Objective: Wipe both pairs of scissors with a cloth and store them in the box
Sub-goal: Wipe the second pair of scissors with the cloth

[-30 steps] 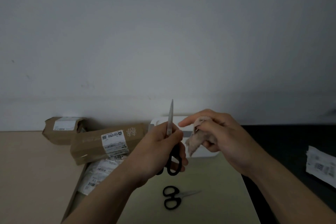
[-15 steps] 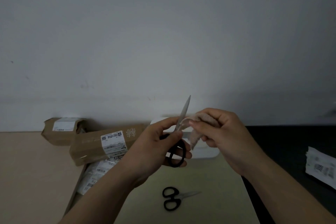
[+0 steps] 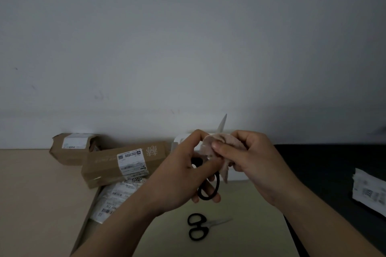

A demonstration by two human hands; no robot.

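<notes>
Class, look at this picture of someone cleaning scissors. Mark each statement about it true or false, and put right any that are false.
1. The left hand grips the held scissors with the blades pointing up. True.
2. The right hand is empty. False: it pinches the cloth against the blades.
3. The second scissors lie flat on the pale mat, nearer the person than both hands. True.
4. The second scissors have red handles. False: the handles are black.
</notes>
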